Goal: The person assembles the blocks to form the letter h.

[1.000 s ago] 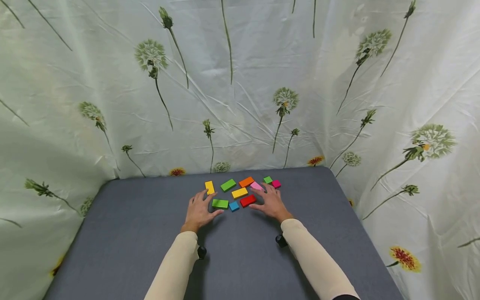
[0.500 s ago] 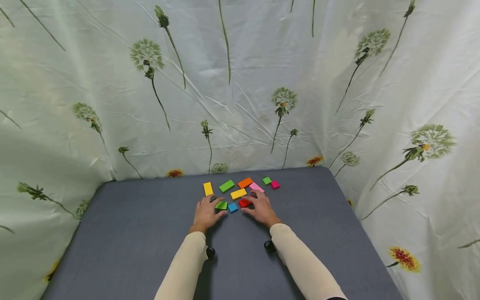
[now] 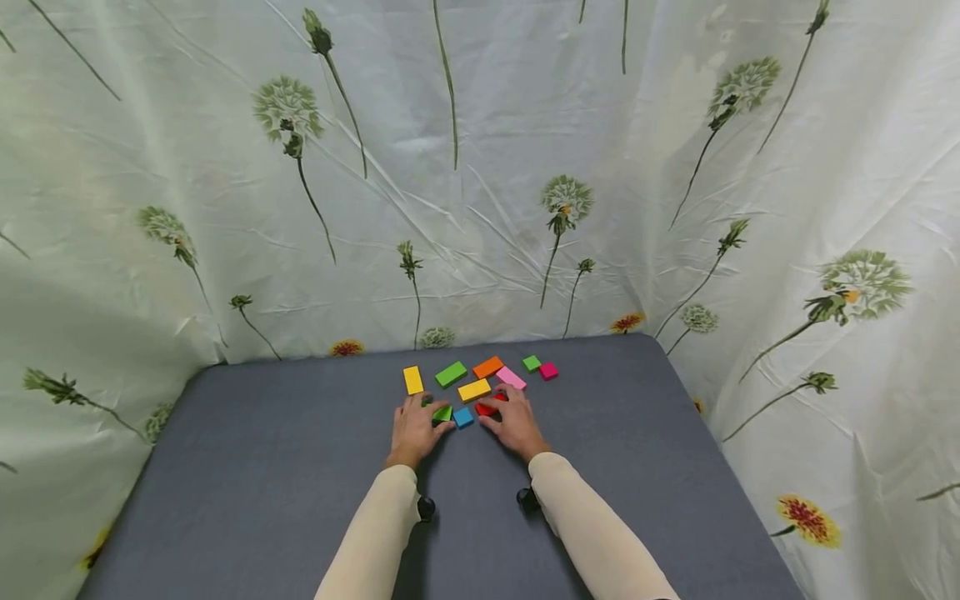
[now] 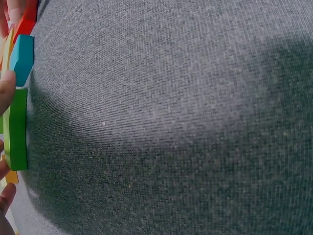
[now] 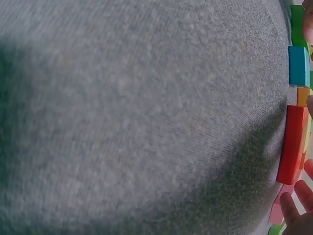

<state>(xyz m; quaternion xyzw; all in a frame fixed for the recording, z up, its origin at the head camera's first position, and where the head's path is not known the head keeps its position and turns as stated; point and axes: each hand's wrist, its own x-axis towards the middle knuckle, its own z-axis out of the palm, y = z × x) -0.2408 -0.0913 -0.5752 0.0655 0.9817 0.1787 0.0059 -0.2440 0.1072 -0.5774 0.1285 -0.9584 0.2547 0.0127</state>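
Note:
Near the far edge of the grey table, my left hand [image 3: 412, 429] curls its thumb and fingers round a bright green block [image 3: 444, 413], partly hiding it. The left wrist view shows that block [image 4: 17, 129] lying flat, the thumb at one end and fingers by the other. On the right, my right hand [image 3: 517, 427] is round a red block [image 3: 484, 409] in the same way. Thumb and fingertips sit at the ends of the red block [image 5: 293, 144] in the right wrist view. Between the hands lies a small blue block [image 3: 462, 417].
Behind the hands lie a yellow block [image 3: 413, 380], a green block [image 3: 452, 374], another yellow block [image 3: 475, 390], an orange block [image 3: 487, 367] and a pink block [image 3: 512, 378]. A small green block [image 3: 532, 363] and magenta block [image 3: 549, 370] are farther right. A flowered curtain [image 3: 480, 208] hangs behind.
Both hands have come inward, the left moving right onto the green block and the right moving left and nearer onto the red block. The blocks stay in the same arrangement.

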